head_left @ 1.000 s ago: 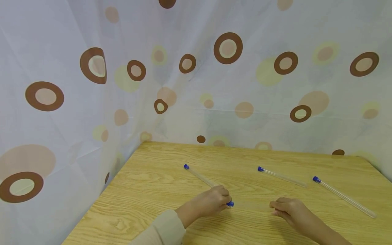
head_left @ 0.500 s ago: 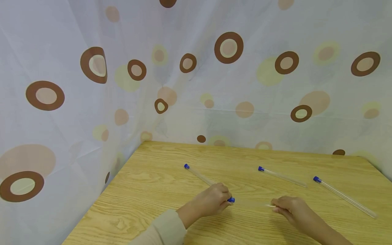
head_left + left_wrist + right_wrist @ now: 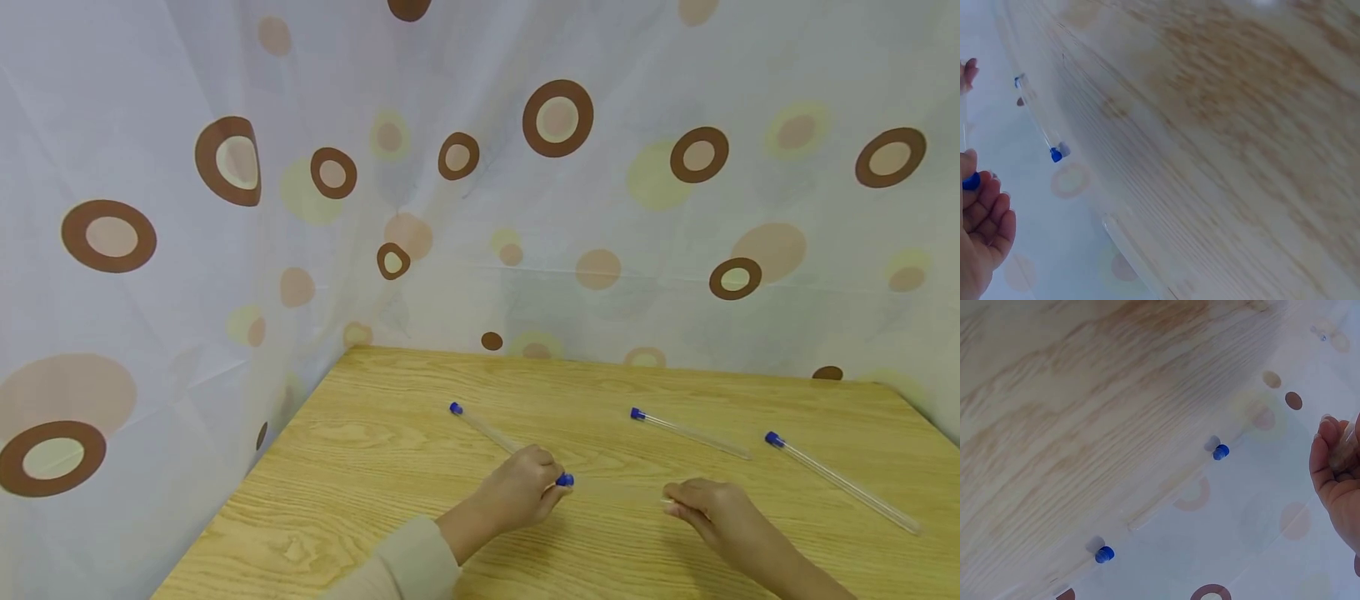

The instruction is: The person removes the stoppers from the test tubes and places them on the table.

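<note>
My left hand pinches the blue cap of a clear thin test tube. The tube stretches across, faint against the wood, to my right hand, whose thumb and fingers pinch its far end. It is held just above the table. In the left wrist view my left hand has the cap between thumb and finger, the other fingers curled. At the edge of the right wrist view, my right hand holds the clear end.
Three more blue-capped test tubes lie on the wooden table: one behind my left hand, one in the middle back, one at right. A patterned curtain borders the table's back and left.
The capped end has risen slightly with my left hand. My right hand has hardly moved; a bit of tube showed beyond its fingertips half a second ago and shows less now.
</note>
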Demonstrator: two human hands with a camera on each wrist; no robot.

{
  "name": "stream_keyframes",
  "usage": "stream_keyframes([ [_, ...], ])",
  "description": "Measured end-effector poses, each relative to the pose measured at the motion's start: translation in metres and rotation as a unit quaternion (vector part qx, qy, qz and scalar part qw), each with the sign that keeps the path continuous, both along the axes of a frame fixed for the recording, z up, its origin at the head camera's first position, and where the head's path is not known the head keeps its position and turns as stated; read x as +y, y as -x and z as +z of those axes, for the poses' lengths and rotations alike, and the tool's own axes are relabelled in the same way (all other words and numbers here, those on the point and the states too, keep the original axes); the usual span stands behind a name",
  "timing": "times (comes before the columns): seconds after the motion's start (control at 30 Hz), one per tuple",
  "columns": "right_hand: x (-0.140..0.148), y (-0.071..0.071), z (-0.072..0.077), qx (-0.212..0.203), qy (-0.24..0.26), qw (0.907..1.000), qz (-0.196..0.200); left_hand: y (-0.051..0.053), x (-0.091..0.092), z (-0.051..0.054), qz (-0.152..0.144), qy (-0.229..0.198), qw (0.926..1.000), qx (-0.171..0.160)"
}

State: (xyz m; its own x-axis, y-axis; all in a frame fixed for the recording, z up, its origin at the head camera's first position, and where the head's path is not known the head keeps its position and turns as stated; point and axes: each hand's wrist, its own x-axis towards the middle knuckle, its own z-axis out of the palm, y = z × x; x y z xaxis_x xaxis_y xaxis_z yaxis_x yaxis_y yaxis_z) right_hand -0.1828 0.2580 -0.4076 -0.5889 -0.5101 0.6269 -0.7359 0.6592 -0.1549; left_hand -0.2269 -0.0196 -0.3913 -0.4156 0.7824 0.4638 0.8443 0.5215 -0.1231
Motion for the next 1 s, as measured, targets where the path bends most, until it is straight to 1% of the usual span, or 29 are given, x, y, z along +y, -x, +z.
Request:
stream_keyframes([
  [0.2, -0.003, -0.0015, -0.0017, 0.017, 0.001, 0.9994, -0.029, -0.0023, 0.003, -0.0002, 0.028, -0.011, 0.999, -0.034],
  [0.37, -0.0032, -0.003, -0.0024, 0.025, -0.002, 0.999, -0.037, -0.0026, 0.0059, -0.0018, 0.034, -0.02, 0.9987, -0.031],
  [0.47, -0.0029, -0.0036, -0.0034, 0.029, -0.005, 0.9988, -0.04, -0.0033, 0.0072, -0.0024, 0.041, -0.018, 0.9984, -0.035],
  [0.57, -0.0024, -0.0037, -0.0041, 0.033, -0.004, 0.9989, -0.033, -0.0034, 0.0076, -0.0018, 0.045, -0.011, 0.9981, -0.04],
  [0.63, -0.0016, -0.0037, -0.0038, 0.032, -0.003, 0.9992, -0.023, -0.0028, 0.0072, -0.0006, 0.04, -0.006, 0.9983, -0.041],
  [0.73, -0.0006, -0.0033, -0.0026, 0.037, -0.002, 0.9993, -0.01, -0.0018, 0.0064, 0.0024, 0.033, 0.011, 0.999, -0.028],
  [0.83, 0.0004, -0.0026, -0.0019, 0.041, 0.0, 0.9991, 0.004, -0.0014, 0.0056, 0.0049, 0.033, 0.045, 0.9985, -0.004],
  [0.93, 0.0018, -0.0021, -0.0019, 0.042, -0.001, 0.9989, 0.021, -0.0018, 0.0048, 0.007, 0.034, 0.084, 0.9954, 0.03],
  [1.0, 0.0029, -0.0017, -0.0021, 0.042, -0.003, 0.9987, 0.031, -0.0022, 0.0042, 0.0075, 0.033, 0.107, 0.9926, 0.046],
])
